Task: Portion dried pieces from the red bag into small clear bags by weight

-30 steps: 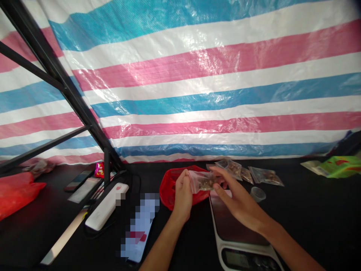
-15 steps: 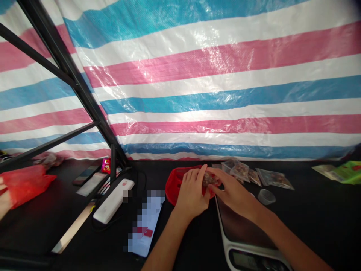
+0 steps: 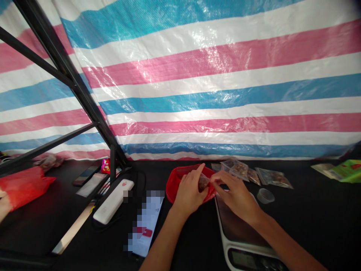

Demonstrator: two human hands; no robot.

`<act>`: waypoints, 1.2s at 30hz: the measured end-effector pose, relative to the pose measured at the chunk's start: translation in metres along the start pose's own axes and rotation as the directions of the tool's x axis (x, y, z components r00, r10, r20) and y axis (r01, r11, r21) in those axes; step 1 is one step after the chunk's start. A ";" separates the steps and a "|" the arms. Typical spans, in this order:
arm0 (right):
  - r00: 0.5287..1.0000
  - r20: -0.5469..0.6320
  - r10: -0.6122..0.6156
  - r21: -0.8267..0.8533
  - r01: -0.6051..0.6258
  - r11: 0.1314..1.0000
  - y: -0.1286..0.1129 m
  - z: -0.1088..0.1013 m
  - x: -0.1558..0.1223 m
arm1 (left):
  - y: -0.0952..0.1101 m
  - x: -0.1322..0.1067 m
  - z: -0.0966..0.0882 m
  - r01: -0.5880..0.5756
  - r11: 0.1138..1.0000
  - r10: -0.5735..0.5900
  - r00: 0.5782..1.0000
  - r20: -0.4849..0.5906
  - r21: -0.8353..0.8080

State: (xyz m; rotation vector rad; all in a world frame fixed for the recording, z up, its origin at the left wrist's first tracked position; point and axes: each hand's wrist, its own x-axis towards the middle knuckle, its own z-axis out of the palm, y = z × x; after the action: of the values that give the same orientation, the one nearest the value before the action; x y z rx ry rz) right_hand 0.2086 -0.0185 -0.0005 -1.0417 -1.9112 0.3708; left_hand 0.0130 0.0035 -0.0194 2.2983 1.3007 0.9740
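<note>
Left hand (image 3: 190, 194) and right hand (image 3: 236, 196) meet above the table (image 3: 316, 222), both closed on a small zip bag (image 3: 203, 183) of brown pieces. Bag sits between them over a red plastic container (image 3: 176, 181), mostly hidden by fingers; only a narrow wedge shows. Touching the container or not: cannot tell.

Left hand lies at 7 o'clock from the bag, fingers and thumb curled round its near side, fingertips directed toward 1 o'clock. Right hand lies at 4 o'clock, in a narrow pinch on the upper right edge, fingers directed toward 10 o'clock. Both touch it; left hand appears nearer, covering more of it.

Long axis: visible wedge runs roughly 7 to 1 o'clock, upper end pointing to 1. Ends hidden, so this reading is tentative.

Nearby: digital kitchen scale (image 3: 239, 226) at 5 o'clock, filled zip bags (image 3: 238, 169) at 2 o'clock, small clear cup (image 3: 265, 195) at 3 o'clock.
</note>
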 end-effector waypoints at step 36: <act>0.845 -0.461 0.271 -0.263 -0.422 0.867 0.059 -0.120 -0.001 | 0.008 0.000 -0.012 -0.191 0.980 0.197 0.964 -0.182 0.046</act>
State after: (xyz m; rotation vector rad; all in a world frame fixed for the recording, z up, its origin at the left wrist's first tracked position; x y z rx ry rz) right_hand 0.3380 -0.0021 0.0290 -1.5887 -1.4247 -0.0081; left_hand 0.0098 -0.0007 -0.0067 2.4412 1.1787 1.2688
